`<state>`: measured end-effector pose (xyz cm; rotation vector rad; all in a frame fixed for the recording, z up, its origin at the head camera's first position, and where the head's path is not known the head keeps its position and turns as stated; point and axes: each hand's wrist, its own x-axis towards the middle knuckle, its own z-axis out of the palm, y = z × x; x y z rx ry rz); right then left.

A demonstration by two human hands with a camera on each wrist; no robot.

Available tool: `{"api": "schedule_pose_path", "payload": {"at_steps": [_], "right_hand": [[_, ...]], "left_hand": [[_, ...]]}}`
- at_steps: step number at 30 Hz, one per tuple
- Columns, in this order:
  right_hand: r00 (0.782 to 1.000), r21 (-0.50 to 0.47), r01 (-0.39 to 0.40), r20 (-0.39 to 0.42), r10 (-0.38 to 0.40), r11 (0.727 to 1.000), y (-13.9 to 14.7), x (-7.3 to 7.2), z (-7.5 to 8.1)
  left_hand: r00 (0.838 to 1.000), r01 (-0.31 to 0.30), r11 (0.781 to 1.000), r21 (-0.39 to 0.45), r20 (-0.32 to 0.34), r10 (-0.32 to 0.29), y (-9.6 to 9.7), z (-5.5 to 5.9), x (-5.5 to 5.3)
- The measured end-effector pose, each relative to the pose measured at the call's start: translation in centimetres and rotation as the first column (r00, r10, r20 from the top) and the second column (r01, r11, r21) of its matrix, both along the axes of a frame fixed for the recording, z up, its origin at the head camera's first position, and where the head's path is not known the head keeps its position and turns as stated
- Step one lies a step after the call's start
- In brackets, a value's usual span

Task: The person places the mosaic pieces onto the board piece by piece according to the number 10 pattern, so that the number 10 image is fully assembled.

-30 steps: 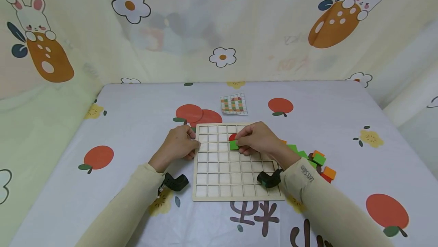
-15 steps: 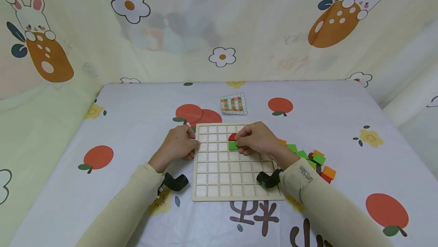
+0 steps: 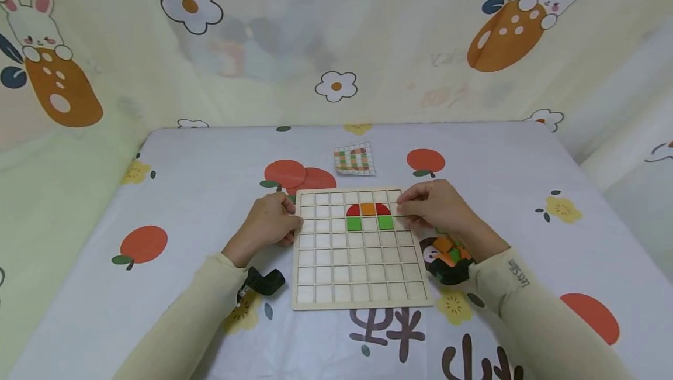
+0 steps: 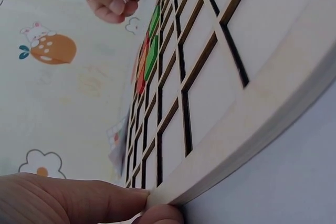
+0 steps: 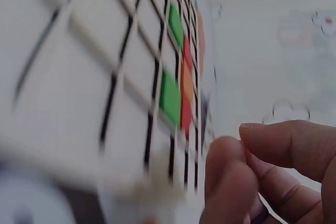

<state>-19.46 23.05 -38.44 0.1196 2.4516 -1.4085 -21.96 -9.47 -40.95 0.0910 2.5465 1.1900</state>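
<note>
Head view: board [image 3: 339,275] lies on table [image 3: 210,149], orange tile [image 3: 368,209] between two red tiles [image 3: 354,210], green tiles [image 3: 354,224] below reds. If your left hand [image 3: 267,221] slackens, board could skid; low wrist camera [image 3: 453,273] could scatter loose pile [image 3: 444,244]. Your left thumb and finger pinch board's left edge; right hand [image 3: 444,209] loosely bent near right edge, no tile visible in it.

Behind the left hand [image 3: 267,222] and right hand [image 3: 447,210] run pale beige sleeves [image 3: 184,318] – the right one bearing dark lettering [image 3: 519,273] near its cuff [image 3: 482,264] – and each wrist [image 3: 238,250] wears a bent black gadget [image 3: 267,283].
</note>
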Motion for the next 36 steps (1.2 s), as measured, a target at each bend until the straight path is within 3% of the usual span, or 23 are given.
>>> {"api": "schedule_pose_path", "payload": {"at_steps": [4, 9, 17, 21, 27, 36], "right_hand": [[1.0, 0.139, 0.014, 0.0, -0.014, 0.99, 2.4, 0.1, 0.2], [0.999, 0.262, -0.035, 0.037, 0.026, 0.964, 4.1, 0.2, -0.4], [0.997, 0.328, -0.064, 0.051, 0.05, 0.942, 4.2, 0.3, -0.6], [0.998, 0.302, -0.057, 0.055, 0.042, 0.952, 4.3, 0.3, -0.4], [0.997, 0.184, -0.058, 0.058, 0.048, 0.981, 4.6, 0.3, 0.3], [0.988, -0.026, -0.136, 0.075, 0.137, 0.99, 3.2, 0.2, 0.2]], "left_hand": [[1.0, 0.004, 1.0, 0.003, -0.003, -0.004, -0.1, 0.0, 0.0], [1.0, 0.004, 1.0, -0.001, -0.003, -0.004, 0.0, -0.1, 0.0], [1.0, 0.006, 1.0, 0.006, -0.013, -0.006, -0.1, -0.1, 0.0], [1.0, 0.007, 1.0, 0.002, -0.012, -0.007, -0.1, -0.1, -0.1], [1.0, 0.005, 1.0, 0.009, 0.002, -0.005, 0.1, 0.0, -0.1], [1.0, 0.005, 1.0, 0.001, 0.0, -0.005, 0.1, 0.0, -0.1]]}}
